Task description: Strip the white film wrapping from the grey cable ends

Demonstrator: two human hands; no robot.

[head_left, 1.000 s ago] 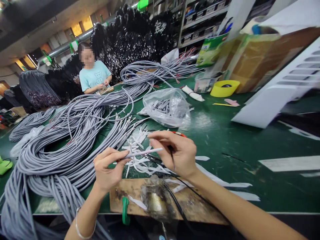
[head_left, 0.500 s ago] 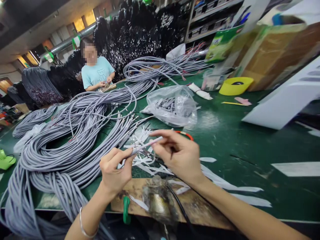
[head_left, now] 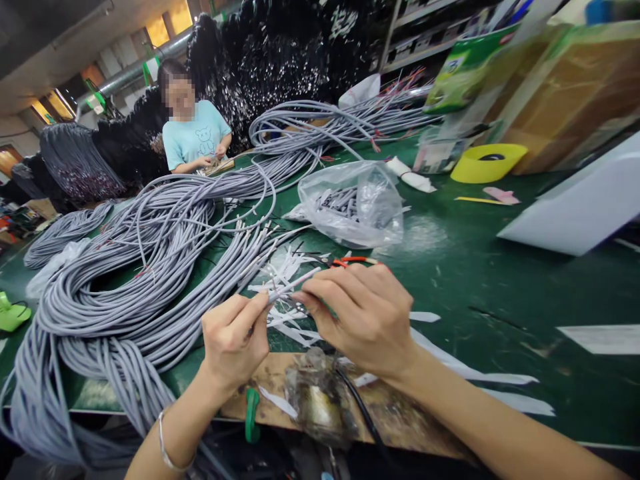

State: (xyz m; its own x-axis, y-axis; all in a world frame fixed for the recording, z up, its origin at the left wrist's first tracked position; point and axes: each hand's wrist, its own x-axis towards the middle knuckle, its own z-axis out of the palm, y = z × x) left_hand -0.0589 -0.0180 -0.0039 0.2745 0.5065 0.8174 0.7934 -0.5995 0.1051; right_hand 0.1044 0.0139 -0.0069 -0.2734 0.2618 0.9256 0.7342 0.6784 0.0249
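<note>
My left hand is closed around a grey cable, gripping it just below its stripped end, where pale inner wire shows. The cable end points up and to the right. My right hand meets it from the other side, thumb and forefinger pinched together beside the exposed part. What lies in that pinch is too small to make out. Beneath both hands, white strips are scattered on the green table. A red-orange handled tool lies just behind my right hand, partly hidden by it.
Bundled grey cables cover the left side. Behind my hands is a clear bag of small grey pieces. A small, stained machine sits on a wooden board in front. Across the table a person works with their hands.
My right hand has turned, its fingertips sliding from the cable's tip down and left along it. The left hand keeps its grip. The view has shifted slightly.
</note>
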